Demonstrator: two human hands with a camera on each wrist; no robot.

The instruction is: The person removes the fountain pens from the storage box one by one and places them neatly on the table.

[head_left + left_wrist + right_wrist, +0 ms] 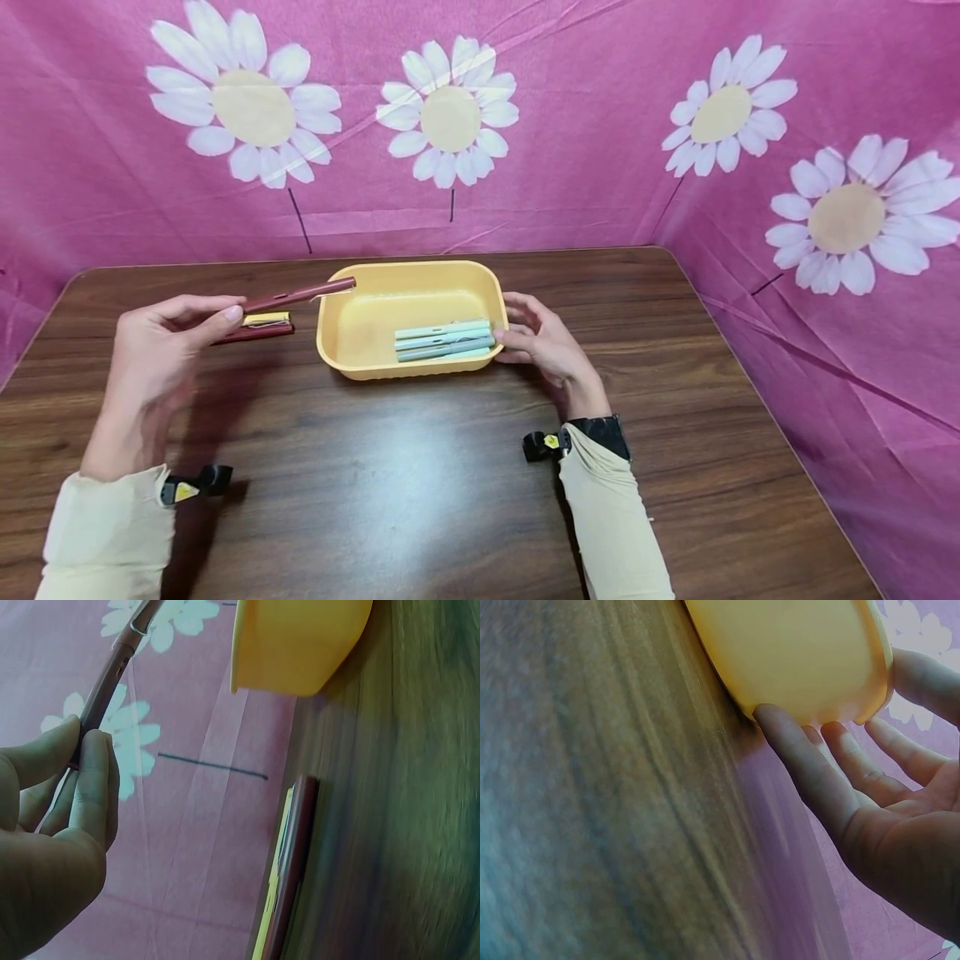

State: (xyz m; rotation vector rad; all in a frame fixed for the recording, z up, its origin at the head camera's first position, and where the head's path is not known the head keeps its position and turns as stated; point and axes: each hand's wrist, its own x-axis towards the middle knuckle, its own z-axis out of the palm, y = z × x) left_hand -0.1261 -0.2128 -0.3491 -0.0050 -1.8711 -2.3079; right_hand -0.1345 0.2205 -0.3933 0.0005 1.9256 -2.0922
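My left hand (153, 358) pinches a dark red pen (303, 294) between thumb and fingers, above the table. The clip end of this pen reaches over the left rim of a yellow plastic basket (411, 268). Below the pen, a yellow pen (267, 318) and another dark red pen (268, 331) lie side by side on the table. At the basket's right end, my right hand (551, 346) holds the rim, thumb over the edge and the other fingers against the outer wall (802, 660). Several pale green and blue-grey pens (442, 340) lie inside, toward the right.
The basket stands on a dark wood-grain table (390, 483) near its back edge. Pink cloth (562, 125) with white daisies hangs behind and to the right. Each wrist carries a small black camera (213, 479).
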